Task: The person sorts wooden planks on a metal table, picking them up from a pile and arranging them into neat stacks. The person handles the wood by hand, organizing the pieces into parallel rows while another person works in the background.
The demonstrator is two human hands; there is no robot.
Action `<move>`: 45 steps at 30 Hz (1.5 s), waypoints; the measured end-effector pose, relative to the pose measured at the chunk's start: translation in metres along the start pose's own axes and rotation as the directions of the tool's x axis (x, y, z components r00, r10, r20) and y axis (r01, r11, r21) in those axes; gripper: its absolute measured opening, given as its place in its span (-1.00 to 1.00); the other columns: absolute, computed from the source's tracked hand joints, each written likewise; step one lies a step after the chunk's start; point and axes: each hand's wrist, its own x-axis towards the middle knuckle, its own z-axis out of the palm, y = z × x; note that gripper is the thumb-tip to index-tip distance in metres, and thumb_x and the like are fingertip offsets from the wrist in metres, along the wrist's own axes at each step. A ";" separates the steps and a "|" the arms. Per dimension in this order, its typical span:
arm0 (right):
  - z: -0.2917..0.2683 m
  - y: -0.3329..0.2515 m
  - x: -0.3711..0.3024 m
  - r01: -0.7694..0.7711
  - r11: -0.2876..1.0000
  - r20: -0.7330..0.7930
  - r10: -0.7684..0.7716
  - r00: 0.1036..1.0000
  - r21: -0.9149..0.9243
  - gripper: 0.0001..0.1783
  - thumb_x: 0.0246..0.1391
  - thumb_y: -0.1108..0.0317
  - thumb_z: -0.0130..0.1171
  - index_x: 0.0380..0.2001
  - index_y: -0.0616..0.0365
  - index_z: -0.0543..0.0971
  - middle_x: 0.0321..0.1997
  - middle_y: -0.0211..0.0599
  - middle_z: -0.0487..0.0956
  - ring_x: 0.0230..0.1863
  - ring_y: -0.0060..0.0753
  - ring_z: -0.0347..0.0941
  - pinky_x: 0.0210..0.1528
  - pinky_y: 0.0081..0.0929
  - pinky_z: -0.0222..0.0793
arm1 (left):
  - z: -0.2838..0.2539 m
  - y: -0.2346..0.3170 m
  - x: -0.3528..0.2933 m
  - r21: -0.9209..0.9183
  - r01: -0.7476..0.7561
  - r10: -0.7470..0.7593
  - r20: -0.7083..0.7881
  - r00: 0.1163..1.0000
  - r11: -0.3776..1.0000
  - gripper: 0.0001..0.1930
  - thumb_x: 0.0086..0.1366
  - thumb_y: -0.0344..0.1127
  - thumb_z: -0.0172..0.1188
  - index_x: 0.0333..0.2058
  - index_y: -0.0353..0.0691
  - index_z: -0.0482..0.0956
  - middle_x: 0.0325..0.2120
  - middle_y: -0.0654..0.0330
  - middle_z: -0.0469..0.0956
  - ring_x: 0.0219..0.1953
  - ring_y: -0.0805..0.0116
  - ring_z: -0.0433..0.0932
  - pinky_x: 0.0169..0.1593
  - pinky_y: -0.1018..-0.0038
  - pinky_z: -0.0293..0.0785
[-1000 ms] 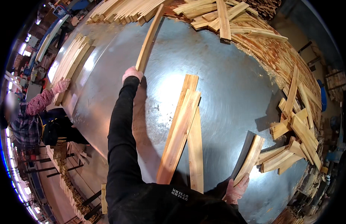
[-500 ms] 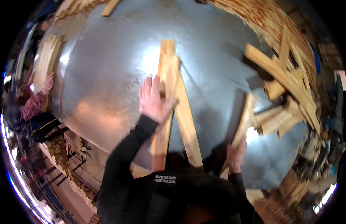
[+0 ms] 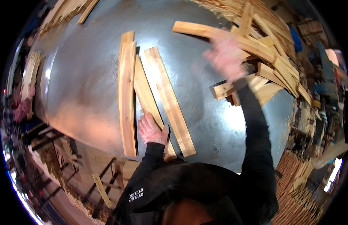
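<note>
My left hand [image 3: 153, 129] lies open, palm down with fingers stretched, on the lower part of a narrow wooden board [image 3: 146, 92] that slants on the metal table. Left of it, a slightly bowed board [image 3: 127, 101] overlaps another piece at its far end. To the right, a third board [image 3: 170, 101] lies at a slant, apart from my left hand. My right hand [image 3: 227, 56], smeared by motion, is over a long curved board [image 3: 192, 28] on the right-hand pile; whether it grips the board cannot be made out.
Below that long board is a jumble of short wooden offcuts [image 3: 269, 80]. Stacked wood strips [image 3: 294, 187] stand at the lower right. At the far left, another person's hand [image 3: 30, 92] touches stacked boards [image 3: 29, 73]. The metal table [image 3: 87, 75] has a curved left edge.
The board that was in my right hand now lies beside the others on the table. My right hand has moved up to the pile; my left hand has slid down nearer me. The view has shifted.
</note>
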 end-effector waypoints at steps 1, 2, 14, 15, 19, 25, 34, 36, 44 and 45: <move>-0.017 0.040 0.025 0.021 0.995 -0.049 -0.026 0.998 -0.098 -0.17 0.01 -0.14 0.20 0.25 0.15 0.36 0.28 -0.03 0.39 0.35 0.02 0.21 0.34 -0.03 0.10 | 0.001 0.005 0.001 0.017 0.074 -0.075 0.035 0.997 0.997 0.10 -0.01 0.01 0.37 0.37 -0.32 -0.07 0.30 -0.31 0.09 0.33 -0.33 0.06 0.36 -0.05 -0.02; -0.011 0.087 0.033 -0.055 0.971 0.044 0.067 0.997 -0.232 -0.10 -0.07 -0.15 0.24 0.28 0.12 0.31 0.26 0.02 0.40 0.29 0.08 0.29 0.28 0.04 0.13 | 0.005 0.010 0.001 -0.010 0.102 -0.102 0.016 0.995 0.995 0.08 -0.02 -0.09 0.34 0.39 -0.25 -0.10 0.34 -0.29 0.02 0.36 -0.30 0.03 0.36 -0.02 -0.01; 0.048 0.079 -0.142 -0.622 -0.272 0.626 -0.083 0.775 0.734 -0.46 0.27 0.09 0.09 0.19 0.20 0.42 0.12 0.09 0.51 0.12 0.04 0.47 0.19 -0.29 0.37 | -0.043 -0.039 0.002 -0.444 -0.212 0.087 -0.284 0.955 0.871 -0.28 0.18 -0.29 0.28 0.28 -0.27 0.19 0.23 -0.17 0.25 0.14 -0.08 0.39 0.17 0.11 0.38; 0.051 0.058 -0.154 -0.550 -0.332 0.538 -0.137 0.832 0.766 -0.45 0.27 0.08 0.09 0.18 0.23 0.41 0.10 0.08 0.52 0.10 0.03 0.48 0.17 -0.28 0.39 | -0.046 -0.018 -0.001 -0.779 -0.137 0.037 -0.145 0.989 0.612 -0.32 0.23 -0.27 0.27 0.28 -0.27 0.21 0.22 -0.11 0.28 0.14 0.01 0.41 0.15 0.17 0.41; 0.070 -0.049 -0.145 0.400 0.672 -0.195 -0.362 0.912 0.623 -0.41 0.28 0.05 0.07 0.15 0.35 0.38 0.01 0.02 0.57 0.00 0.02 0.53 0.10 -0.23 0.45 | 0.020 0.015 -0.010 -0.816 0.506 0.341 0.408 0.847 -0.279 -0.50 0.36 -0.29 0.19 0.20 -0.37 0.34 0.05 0.08 0.48 0.04 0.30 0.50 0.09 0.34 0.48; 0.025 -0.158 -0.166 -0.510 0.651 0.340 0.380 0.860 0.563 -0.05 0.03 -0.14 0.28 0.32 0.25 0.23 0.29 0.18 0.34 0.32 0.02 0.28 0.32 -0.18 0.23 | -0.063 0.007 0.017 -0.773 0.627 0.318 0.572 0.756 -0.100 -0.66 0.25 -0.29 0.31 -0.08 -0.35 0.50 -0.33 0.18 0.62 -0.25 0.38 0.61 -0.12 0.48 0.60; 0.042 -0.223 -0.238 -0.598 0.309 0.536 0.267 0.801 0.740 0.08 -0.07 0.02 0.37 0.40 0.23 0.05 0.35 0.05 0.25 0.30 0.12 0.23 0.33 -0.18 0.23 | -0.105 -0.173 0.072 -0.403 0.213 -0.246 -0.031 0.969 0.890 -0.67 0.26 -0.28 0.33 -0.08 -0.31 0.54 -0.29 0.19 0.64 -0.28 0.48 0.54 -0.21 0.46 0.51; 0.015 -0.208 -0.199 -0.616 -0.322 0.654 0.011 0.757 0.719 -0.11 -0.01 0.20 0.29 0.31 0.35 0.16 0.20 0.04 0.39 0.10 0.08 0.40 0.23 -0.20 0.36 | -0.120 -0.210 0.088 -0.155 0.240 -0.258 -0.105 0.960 0.958 -0.58 0.23 -0.10 0.30 -0.04 -0.24 0.53 -0.30 0.01 0.66 -0.24 0.12 0.65 -0.12 0.28 0.51; 0.034 -0.188 -0.177 -0.393 -0.914 0.595 -0.374 0.711 -0.104 -0.31 0.07 0.29 0.25 0.18 0.48 0.29 0.10 0.07 0.45 0.08 0.04 0.43 0.14 -0.11 0.44 | -0.058 -0.191 0.060 -0.020 -0.097 0.071 -0.545 0.835 0.995 -0.10 0.06 0.07 0.37 0.25 -0.33 0.22 0.03 -0.14 0.43 0.08 -0.14 0.42 0.08 0.07 0.41; 0.043 -0.187 -0.181 -0.428 -0.904 0.597 -0.340 0.726 0.006 -0.34 0.09 0.29 0.24 0.17 0.46 0.30 0.10 0.06 0.46 0.06 0.02 0.45 0.11 -0.12 0.46 | -0.055 -0.162 0.039 0.017 -0.092 0.091 -0.374 0.923 0.996 0.03 -0.02 0.21 0.40 0.29 -0.31 0.18 0.08 -0.18 0.39 0.13 -0.14 0.39 0.12 0.06 0.38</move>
